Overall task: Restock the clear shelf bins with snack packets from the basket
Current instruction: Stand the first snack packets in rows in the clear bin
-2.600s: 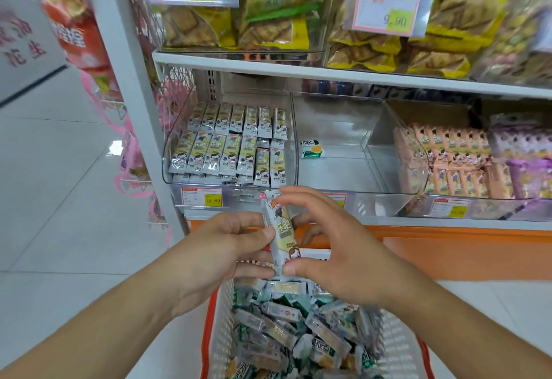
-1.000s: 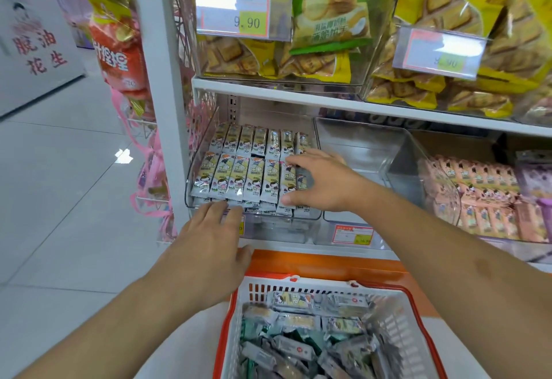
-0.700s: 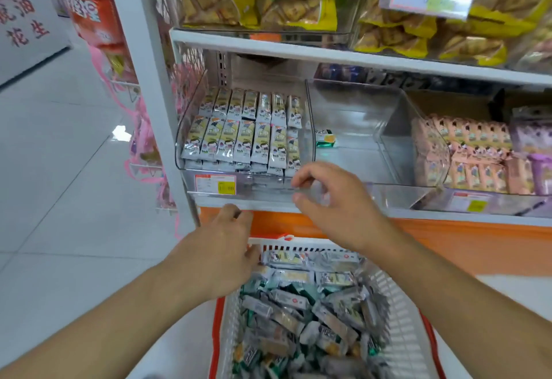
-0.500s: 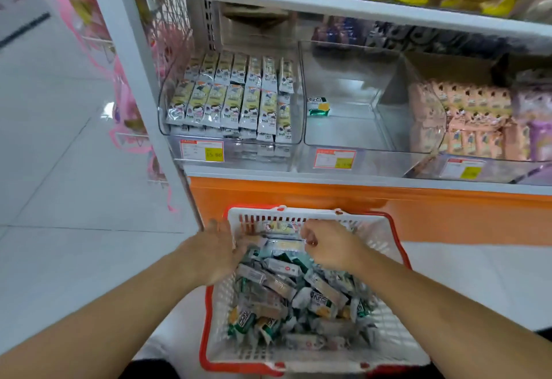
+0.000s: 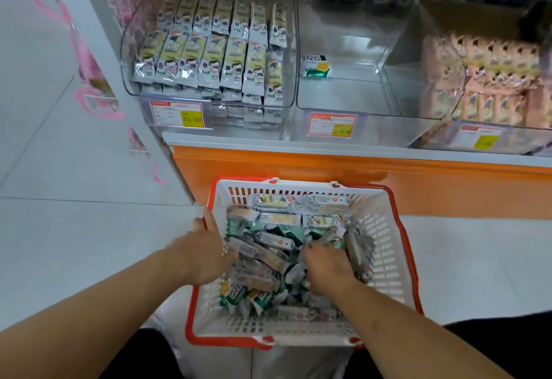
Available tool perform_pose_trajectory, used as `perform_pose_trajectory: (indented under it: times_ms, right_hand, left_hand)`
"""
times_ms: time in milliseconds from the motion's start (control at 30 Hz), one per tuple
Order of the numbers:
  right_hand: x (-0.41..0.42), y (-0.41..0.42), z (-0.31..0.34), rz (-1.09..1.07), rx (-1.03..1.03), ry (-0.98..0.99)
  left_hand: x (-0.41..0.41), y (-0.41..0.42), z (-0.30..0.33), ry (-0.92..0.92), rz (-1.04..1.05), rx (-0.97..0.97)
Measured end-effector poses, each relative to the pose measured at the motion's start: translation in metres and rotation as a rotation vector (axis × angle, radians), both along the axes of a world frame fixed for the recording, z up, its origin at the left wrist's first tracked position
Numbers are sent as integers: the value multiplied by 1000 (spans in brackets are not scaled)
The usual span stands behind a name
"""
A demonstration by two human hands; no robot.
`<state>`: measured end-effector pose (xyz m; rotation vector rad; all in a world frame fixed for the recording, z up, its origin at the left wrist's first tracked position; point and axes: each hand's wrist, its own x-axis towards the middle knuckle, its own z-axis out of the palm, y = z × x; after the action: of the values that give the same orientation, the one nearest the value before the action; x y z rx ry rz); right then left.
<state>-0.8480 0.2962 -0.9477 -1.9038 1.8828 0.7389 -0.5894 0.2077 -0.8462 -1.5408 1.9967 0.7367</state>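
Item: restock, picking stage, both hands in the basket [image 5: 385, 229].

Basket: white mesh with a red rim, on the floor in front of the orange shelf base, holding a loose heap of snack packets [image 5: 268, 256] lying at all angles, with no common long axis. A few flat packets at the far wall lie crosswise to us.

Left hand [image 5: 206, 254]: over the basket's left rim, fingers [image 5: 231, 254] reaching rightward onto the edge of the heap, thumb along the rim. We judge them loosely spread and touching packets; no packet is seen gripped.

Right hand [image 5: 327, 268]: sunk into the middle of the heap, knuckles up, fingertips buried among the wrappers. Whether they have closed on a packet we cannot tell.

Destination: the clear left bin [image 5: 209, 100] on the shelf, up and forward-left of the basket, filled with upright cream-and-grey packets in rows, long axes running front to back. Its right-hand column sits lower than the rest. The middle bin [image 5: 337, 100] beside it holds one green-and-yellow packet [image 5: 316, 65].

Governing relation: the matching packets lie directly under and between both hands, the right hand deeper and nearer the centre. We judge any packet lifted needs turning end-on before going up to the left bin.
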Motion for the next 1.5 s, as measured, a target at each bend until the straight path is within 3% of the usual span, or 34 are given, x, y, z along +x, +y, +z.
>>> perform_pose_trajectory:
  times_ms: [167, 367, 433, 567, 767, 867, 1000, 1133, 1300, 1500]
  right_hand:
    - [-1, -3, 21, -83, 38, -162]
    - [13, -39, 100, -364, 86, -627]
    - [17, -49, 146, -346, 22, -761]
    - [16, -54, 225, -223, -109, -943]
    - [9, -48, 276, -296, -258, -1228]
    - [15, -51, 279, -319, -436, -1211]
    - [17, -57, 283, -134, -618, -986]
    - [18, -56, 290, -107, -617, -831]
    - [37, -44, 296, -194, -418, -987]
    - [42, -42, 301, -15, -533, -820]
  left_hand:
    - [0, -1, 3, -21, -28, 22]
    - [-8, -17, 48, -138, -241, -23]
    - [-14, -23, 71, -30, -278, -31]
    - [-20, -26, 118, 366, -230, 80]
    - [-16, -17, 163, 843, -10, 166]
    - [-18, -13, 170, 964, 133, 204]
    - [-21, -15, 171, 1048, 331, 174]
    - [-20, -24, 175, 1139, 471, 29]
    - [-25, -29, 175, 1400, 729, 106]
    - [-28, -29, 175, 1407, 719, 120]
